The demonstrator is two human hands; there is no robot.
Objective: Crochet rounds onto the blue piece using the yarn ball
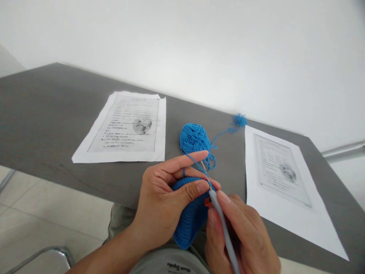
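My left hand (162,198) pinches the edge of a blue crocheted piece (186,224) between thumb and fingers. Blue yarn runs over its stretched index finger and loops round another finger. In my right hand (242,232) is a crochet hook (223,222) with a grey handle and a metal tip. The tip points up at the left fingertips, with yarn lying on its shaft. A small orange stitch marker (208,202) sits at the edge of the piece, close to the right fingers. Just beyond the hands lies a ball of blue yarn (195,137).
A printed sheet (122,125) lies left on the grey table (42,114), another printed sheet (281,182) on the right. A small yarn tangle (240,120) rests by the back edge, against the white wall. A metal chair frame (54,251) shows at lower left.
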